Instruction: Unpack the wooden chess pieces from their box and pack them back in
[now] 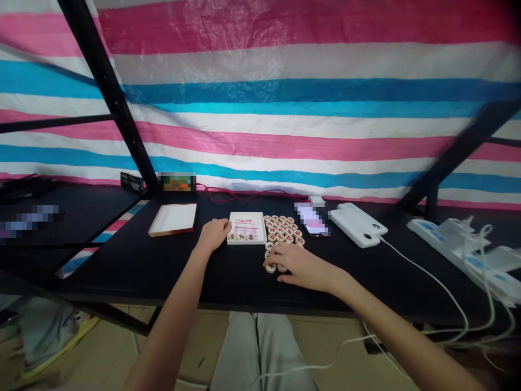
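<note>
The head view looks down on a black table (171, 271) backed by a pink, blue and white striped tarp (285, 108). The left hand (214, 233) rests curled against the left edge of a small white box (246, 227), touching its rim rather than closing round anything. The right hand (303, 266) lies flat and spread over the near end of a cluster of round wooden chess pieces (284, 228), its fingertips (272, 264) pressing on one or two discs; whether any disc is pinched cannot be told.

As a judgement, the chief risk is the loose pieces: those under the right hand sit near the table's front edge, and a sweep or a slip of the fingers could roll one off onto the floor. The box is light, so a push from the left hand could slide it away. A white cable (423, 271) trails just right of the right forearm and could snag.

The white box holds a few pieces along its near side; the rest of its floor shows red markings. A second shallow tray (173, 219), probably the lid, lies well left and holds nothing visible. A phone (313, 220) and a white power bank (357, 224) lie right of the pieces
</note>
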`<state>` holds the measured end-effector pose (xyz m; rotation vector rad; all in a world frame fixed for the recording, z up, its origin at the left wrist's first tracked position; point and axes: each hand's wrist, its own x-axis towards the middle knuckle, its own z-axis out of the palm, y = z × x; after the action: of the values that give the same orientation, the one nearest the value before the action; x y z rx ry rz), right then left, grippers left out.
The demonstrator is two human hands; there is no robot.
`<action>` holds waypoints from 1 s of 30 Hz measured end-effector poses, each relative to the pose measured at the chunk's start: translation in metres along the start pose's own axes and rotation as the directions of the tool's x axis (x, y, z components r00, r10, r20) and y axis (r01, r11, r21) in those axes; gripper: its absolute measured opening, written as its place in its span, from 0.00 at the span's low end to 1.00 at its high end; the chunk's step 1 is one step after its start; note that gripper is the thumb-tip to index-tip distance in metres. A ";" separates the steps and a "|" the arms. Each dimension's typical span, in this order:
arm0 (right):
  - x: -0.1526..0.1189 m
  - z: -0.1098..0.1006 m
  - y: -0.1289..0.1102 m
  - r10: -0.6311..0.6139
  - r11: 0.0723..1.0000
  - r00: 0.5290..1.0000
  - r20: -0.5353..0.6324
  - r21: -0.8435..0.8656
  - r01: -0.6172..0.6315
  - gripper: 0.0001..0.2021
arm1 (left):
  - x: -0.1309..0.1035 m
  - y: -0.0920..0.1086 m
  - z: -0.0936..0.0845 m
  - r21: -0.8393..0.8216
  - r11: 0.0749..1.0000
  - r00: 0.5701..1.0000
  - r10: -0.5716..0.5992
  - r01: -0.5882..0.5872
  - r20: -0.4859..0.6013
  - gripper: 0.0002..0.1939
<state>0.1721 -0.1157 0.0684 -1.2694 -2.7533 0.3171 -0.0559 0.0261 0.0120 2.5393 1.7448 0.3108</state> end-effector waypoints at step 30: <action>0.079 -0.008 0.039 0.205 0.923 0.978 -0.042 -0.323 -0.208 0.11 | 0.000 0.002 -0.001 0.000 1.000 1.000 -0.020 0.020 0.002 0.22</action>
<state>0.1509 -0.0297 0.0675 -1.6376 -2.7494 -0.1394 -0.0540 0.0251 0.0137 2.5193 1.7681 0.3080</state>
